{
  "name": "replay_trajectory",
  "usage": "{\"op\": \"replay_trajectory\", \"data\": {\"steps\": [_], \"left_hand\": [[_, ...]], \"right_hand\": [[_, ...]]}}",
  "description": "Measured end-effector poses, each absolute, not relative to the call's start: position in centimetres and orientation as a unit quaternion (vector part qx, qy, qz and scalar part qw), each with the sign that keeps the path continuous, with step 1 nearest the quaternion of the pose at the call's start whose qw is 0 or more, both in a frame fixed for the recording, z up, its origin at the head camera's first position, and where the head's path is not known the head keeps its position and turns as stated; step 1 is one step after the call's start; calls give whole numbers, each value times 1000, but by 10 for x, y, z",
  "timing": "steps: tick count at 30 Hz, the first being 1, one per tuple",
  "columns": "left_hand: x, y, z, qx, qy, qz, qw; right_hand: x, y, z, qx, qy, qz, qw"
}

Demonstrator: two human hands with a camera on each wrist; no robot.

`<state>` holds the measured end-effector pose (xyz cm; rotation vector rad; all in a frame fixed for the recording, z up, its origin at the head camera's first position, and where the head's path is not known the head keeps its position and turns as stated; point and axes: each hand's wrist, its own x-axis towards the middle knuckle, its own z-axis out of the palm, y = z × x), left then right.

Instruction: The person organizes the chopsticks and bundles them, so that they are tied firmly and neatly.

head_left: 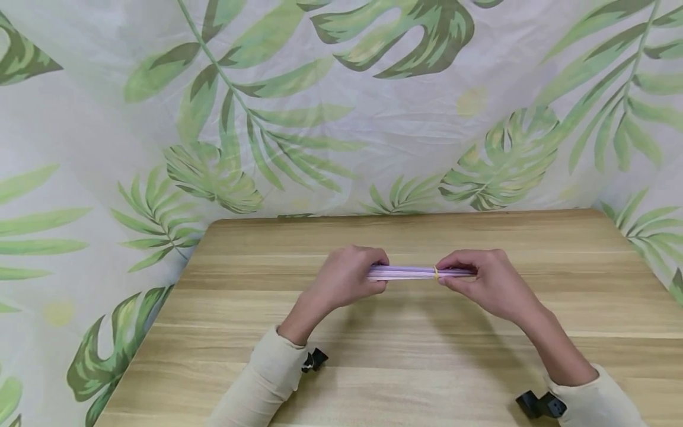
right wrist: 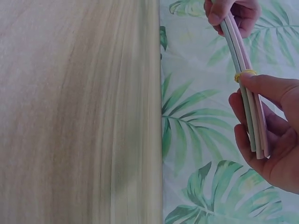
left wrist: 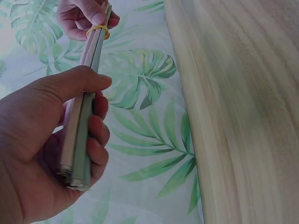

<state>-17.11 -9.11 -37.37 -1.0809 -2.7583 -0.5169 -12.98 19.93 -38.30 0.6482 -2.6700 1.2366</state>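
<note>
A bundle of thin pastel sticks (head_left: 402,273), lilac, pink and pale green, is held level above the table between both hands. My left hand (head_left: 349,276) grips one end, its fingers curled round the sticks; the ends (left wrist: 78,184) show by the palm in the left wrist view. Near the other end a yellow rubber band (head_left: 436,273) circles the bundle. Thumb and fingers of my right hand (head_left: 493,281) pinch the sticks at this band (right wrist: 245,74). In the right wrist view the free stick ends (right wrist: 259,154) lie above the right palm. Whether the sticks are hollow I cannot tell.
Beneath the hands is a wood-grain table (head_left: 400,367). Behind it and at its sides hangs a pale cloth (head_left: 405,136) printed with green leaves. Small black devices sit at the left cuff (head_left: 315,360) and the right cuff (head_left: 541,405).
</note>
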Motion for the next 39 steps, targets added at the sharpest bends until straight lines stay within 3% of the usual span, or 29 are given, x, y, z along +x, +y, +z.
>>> {"op": "replay_trajectory", "data": {"steps": [17,30,39], "left_hand": [[-167,-84,-381,-347,-914,-178,111],[-167,-78,-381,-356,-913,-169,109],[-167,-83,-378,-356,-909,-179,120]], "right_hand": [[-127,190,-389,229,-878,404,113],[-129,189,-382,247,-883,397,47],[-127,194,-379,239,-888,387,64]]}}
